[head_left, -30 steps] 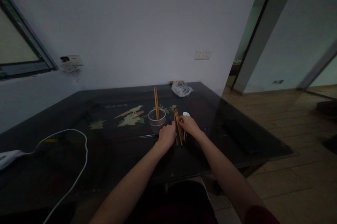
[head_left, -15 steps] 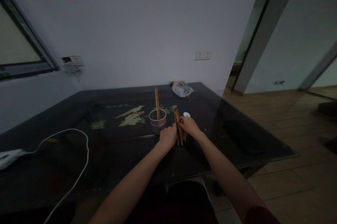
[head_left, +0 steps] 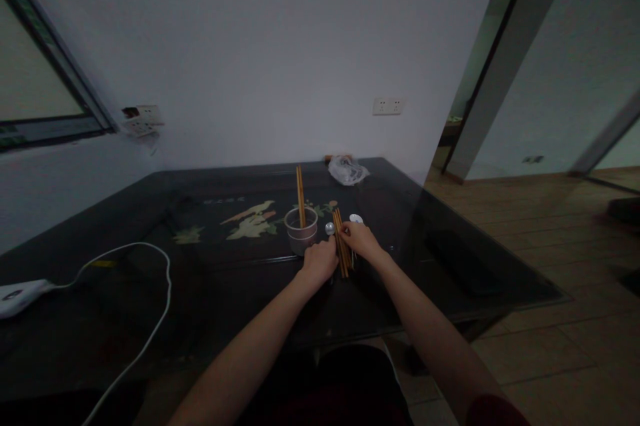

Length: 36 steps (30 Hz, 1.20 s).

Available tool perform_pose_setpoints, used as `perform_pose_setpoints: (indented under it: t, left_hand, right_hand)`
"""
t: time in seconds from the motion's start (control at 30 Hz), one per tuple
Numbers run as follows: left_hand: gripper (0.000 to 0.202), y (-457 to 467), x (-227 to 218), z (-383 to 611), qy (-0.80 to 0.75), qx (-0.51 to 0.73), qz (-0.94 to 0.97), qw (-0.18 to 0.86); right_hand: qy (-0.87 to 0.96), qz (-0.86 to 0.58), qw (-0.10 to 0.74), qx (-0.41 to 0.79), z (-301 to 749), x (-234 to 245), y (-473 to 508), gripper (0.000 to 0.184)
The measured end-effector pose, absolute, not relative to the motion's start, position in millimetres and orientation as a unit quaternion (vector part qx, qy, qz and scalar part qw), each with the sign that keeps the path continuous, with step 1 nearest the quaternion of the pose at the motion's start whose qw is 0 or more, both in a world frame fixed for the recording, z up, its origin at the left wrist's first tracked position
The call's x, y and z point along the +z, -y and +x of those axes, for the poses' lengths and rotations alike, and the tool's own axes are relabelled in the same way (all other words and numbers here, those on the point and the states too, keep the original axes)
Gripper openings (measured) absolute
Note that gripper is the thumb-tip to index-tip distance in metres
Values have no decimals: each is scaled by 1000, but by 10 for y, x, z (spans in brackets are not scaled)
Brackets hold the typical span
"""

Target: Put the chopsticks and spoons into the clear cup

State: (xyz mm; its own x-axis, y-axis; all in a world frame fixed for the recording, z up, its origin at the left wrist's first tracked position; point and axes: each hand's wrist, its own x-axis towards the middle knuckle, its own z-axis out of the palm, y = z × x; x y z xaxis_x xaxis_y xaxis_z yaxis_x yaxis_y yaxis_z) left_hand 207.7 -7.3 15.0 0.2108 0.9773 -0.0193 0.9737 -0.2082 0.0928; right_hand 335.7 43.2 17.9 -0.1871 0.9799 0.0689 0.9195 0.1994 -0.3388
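The left hand (head_left: 321, 258) curls up small; I cannot tell what it grips. The right hand (head_left: 361, 238) has its finger and thumb close together by the sticks (head_left: 344, 256), but I cannot see if they pinch one. The sticks lie between both hands on the dark table (head_left: 240, 319). Use soft fingers and line up the ends so none roll. The left hand hides part of a shiny spoon (head_left: 330, 229). Past the right hand, a white round thing (head_left: 356, 219) is partly covered. The cup (head_left: 303, 236) hides the bottoms of two tall sticks (head_left: 301, 193). Far back, a crumpled bag (head_left: 347, 171) is hard to see into
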Motion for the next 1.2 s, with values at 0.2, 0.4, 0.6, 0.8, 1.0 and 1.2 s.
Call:
perform_pose_setpoints:
  t: [0.2, 0.4, 0.6, 0.8, 1.0, 1.2]
  left_hand:
    - [30, 71, 127, 2082, -633, 18, 773, 38]
    - [28, 71, 142, 2091, -632, 37, 773, 41]
    - [32, 39, 219, 2111, -621, 43, 782, 42]
    - [35, -31, 281, 2212, -615, 26, 787, 42]
    - [41, -108, 304, 2285, -631, 4, 773, 68]
    - [42, -151, 292, 2303, -642, -5, 762, 79]
  right_hand:
    - [755, -635, 127, 102, 3356, 197, -420, 25]
    - [740, -659, 94, 96, 3368, 191, -405, 28]
    - [731, -672, 70, 94, 3388, 216, -364, 22]
    - [726, -677, 62, 106, 3374, 263, -322, 23]
    - [724, -675, 71, 121, 3378, 283, -302, 23]
    - [726, -674, 73, 118, 3390, 255, -312, 23]
